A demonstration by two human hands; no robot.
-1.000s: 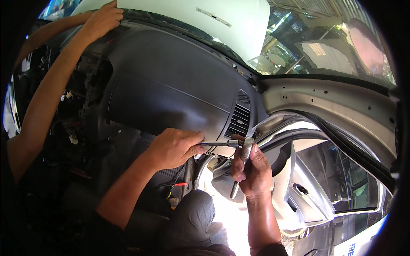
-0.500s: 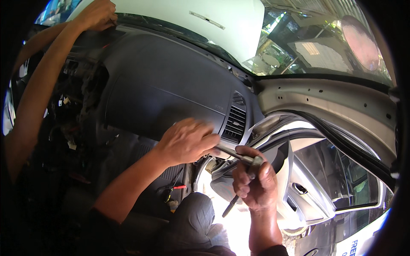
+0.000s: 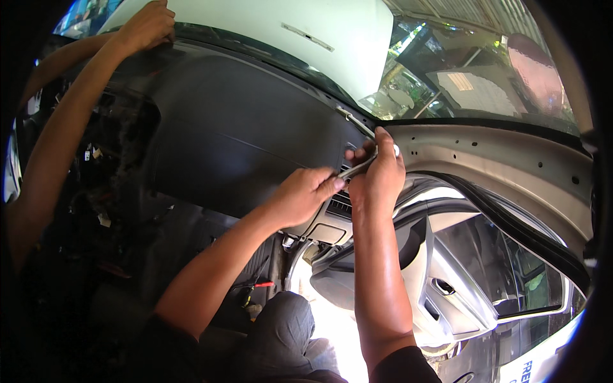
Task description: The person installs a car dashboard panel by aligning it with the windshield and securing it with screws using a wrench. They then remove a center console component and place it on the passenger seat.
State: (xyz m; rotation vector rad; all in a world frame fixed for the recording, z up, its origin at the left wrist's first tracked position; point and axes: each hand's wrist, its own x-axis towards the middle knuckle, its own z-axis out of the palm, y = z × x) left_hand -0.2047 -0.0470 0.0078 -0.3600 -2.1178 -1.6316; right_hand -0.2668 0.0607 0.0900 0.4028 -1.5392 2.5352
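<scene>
My right hand (image 3: 382, 175) is closed around the head of a socket wrench (image 3: 361, 167) above the right end of the dark dashboard (image 3: 255, 121). The wrench's long extension (image 3: 363, 127) points up and left to the dashboard's far right corner, at the windshield base. Its tip is by a fastening point there; I cannot tell whether it is seated. My left hand (image 3: 303, 196) pinches the free end of the wrench handle, just in front of the air vent (image 3: 340, 204). Part of that vent is hidden by my hands.
At the left another person's arms (image 3: 83, 108) reach to the dashboard's far edge. Loose wiring (image 3: 96, 153) shows in the opened dashboard. A red-handled tool (image 3: 263, 284) lies near my knee (image 3: 284, 319). The car door (image 3: 447, 287) stands open at the right, beside the bare metal pillar (image 3: 485, 147).
My right hand has moved up and away, swinging the extension from pointing down to pointing at the windshield corner. My left hand has shifted slightly right and holds the handle end.
</scene>
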